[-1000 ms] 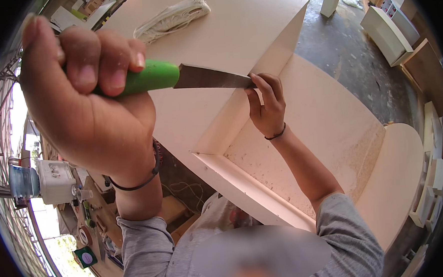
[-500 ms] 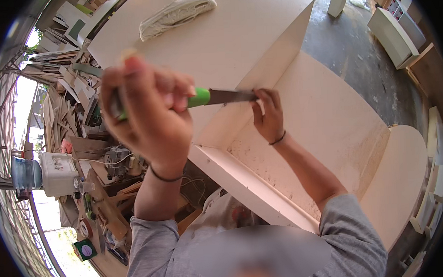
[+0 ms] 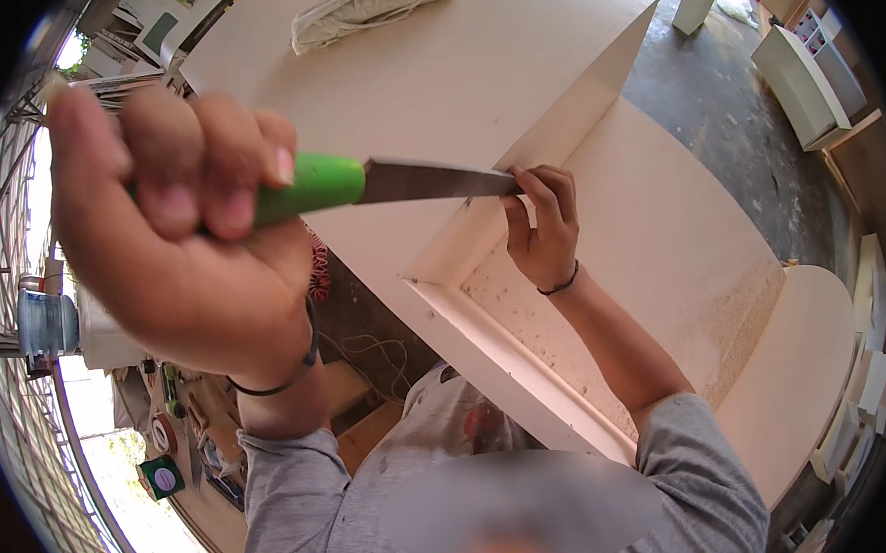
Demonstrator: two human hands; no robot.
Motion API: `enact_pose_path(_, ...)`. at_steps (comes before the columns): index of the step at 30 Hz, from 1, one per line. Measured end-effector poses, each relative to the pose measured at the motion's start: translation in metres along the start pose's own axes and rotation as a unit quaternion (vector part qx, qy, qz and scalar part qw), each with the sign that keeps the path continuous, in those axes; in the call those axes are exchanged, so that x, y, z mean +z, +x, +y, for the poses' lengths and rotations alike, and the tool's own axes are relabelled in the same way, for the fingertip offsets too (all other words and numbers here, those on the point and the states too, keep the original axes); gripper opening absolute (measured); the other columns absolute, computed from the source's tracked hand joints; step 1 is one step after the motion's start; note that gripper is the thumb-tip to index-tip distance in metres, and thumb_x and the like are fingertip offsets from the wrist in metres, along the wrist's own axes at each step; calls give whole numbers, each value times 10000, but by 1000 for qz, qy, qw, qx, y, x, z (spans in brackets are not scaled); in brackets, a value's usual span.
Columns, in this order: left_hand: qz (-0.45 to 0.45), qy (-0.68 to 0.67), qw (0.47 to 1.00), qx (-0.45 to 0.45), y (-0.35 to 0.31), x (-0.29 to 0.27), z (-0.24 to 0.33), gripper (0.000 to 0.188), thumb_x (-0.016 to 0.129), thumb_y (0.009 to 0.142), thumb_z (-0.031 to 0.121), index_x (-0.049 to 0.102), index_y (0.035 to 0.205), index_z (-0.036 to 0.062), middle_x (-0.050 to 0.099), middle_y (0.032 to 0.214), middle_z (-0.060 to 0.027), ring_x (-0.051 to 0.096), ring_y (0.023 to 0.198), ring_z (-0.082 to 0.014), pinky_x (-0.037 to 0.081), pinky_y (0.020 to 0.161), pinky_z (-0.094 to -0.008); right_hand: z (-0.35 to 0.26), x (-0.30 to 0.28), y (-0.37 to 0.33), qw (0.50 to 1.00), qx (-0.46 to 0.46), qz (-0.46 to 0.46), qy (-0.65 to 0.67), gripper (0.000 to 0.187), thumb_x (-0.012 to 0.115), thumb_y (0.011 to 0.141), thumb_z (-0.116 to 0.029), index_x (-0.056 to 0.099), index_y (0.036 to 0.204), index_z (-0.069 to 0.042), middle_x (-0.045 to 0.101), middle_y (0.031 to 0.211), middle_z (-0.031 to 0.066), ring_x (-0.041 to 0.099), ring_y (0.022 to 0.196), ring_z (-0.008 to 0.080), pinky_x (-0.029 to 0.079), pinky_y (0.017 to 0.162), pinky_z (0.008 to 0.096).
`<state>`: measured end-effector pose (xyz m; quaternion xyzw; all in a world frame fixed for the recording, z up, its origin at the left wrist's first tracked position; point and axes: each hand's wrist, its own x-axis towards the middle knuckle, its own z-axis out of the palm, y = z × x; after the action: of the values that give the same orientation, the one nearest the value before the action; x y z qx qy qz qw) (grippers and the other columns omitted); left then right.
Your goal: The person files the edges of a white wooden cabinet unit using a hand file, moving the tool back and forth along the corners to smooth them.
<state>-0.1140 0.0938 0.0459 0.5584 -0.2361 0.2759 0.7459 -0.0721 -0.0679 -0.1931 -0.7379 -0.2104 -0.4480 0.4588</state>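
A flat file [image 3: 428, 180] with a green handle lies across the top edge of an upright pale panel [image 3: 584, 99]. My left hand [image 3: 181, 240], raised close to the camera, is wrapped round the handle. At the far end of the blade, the fingertips of my right hand [image 3: 546, 229] pinch the tip, just beside the panel. The panel stands on a large pale cabinet piece [image 3: 660, 205] with a raised side. Brown dust and specks are scattered over its inner surface. How the blade's underside meets the edge is hidden.
A bundle of whitish cloth or cord [image 3: 374, 12] lies on the far pale board [image 3: 393, 89]. To the left are a cluttered workbench [image 3: 209, 504] and a blue-topped water container [image 3: 50, 322]. Pale boxes [image 3: 804, 87] stand on the grey floor [image 3: 716, 132] at the right.
My left hand has moved left and nearer the camera, drawing the file's handle back with it. My right hand stays at the tip, nearly where it was.
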Motion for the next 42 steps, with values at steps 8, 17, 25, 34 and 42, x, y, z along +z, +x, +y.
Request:
enact_pose_path(8, 57, 62, 996, 32, -36, -1, -32, 293, 421, 998, 219, 344, 733, 121, 283, 545, 16, 315, 434, -90, 365, 459, -286, 13, 2, -29, 998, 39, -56, -3, 315, 638, 783, 51, 581, 1090, 7, 577, 981, 154, 544, 916, 331, 475, 770, 398)
enact_pose_path(17, -5, -14, 1000, 9, 0, 1, 14, 364, 382, 1012, 243, 304, 664, 173, 279, 574, 52, 275, 485, -73, 355, 554, -272, -9, 4, 7, 999, 1, -7, 36, 349, 667, 778, 45, 573, 1109, -12, 569, 966, 137, 542, 890, 317, 477, 734, 389)
enact_pose_path(25, -29, 65, 997, -10, -29, -15, -9, 315, 344, 1023, 257, 324, 720, 174, 294, 577, 51, 277, 468, -75, 358, 543, -284, 4, 3, -28, 998, 17, -58, 23, 342, 671, 783, 31, 573, 1108, -12, 567, 949, 142, 547, 872, 318, 476, 722, 394)
enact_pose_path(34, -99, -12, 995, -10, -12, -26, 9, 309, 367, 1005, 223, 358, 704, 157, 308, 587, 47, 327, 505, -65, 372, 556, -275, -18, -1, -19, 999, -3, -32, 25, 307, 656, 800, 36, 576, 1094, 0, 569, 934, 138, 544, 866, 319, 470, 725, 394)
enact_pose_path(42, 32, 40, 999, 3, -23, -6, 3, 325, 383, 1011, 227, 311, 700, 166, 282, 573, 49, 258, 460, -66, 332, 504, -257, -10, -4, -13, 998, -4, -46, 45, 348, 671, 772, 39, 570, 1102, 0, 571, 936, 133, 537, 863, 317, 477, 716, 385)
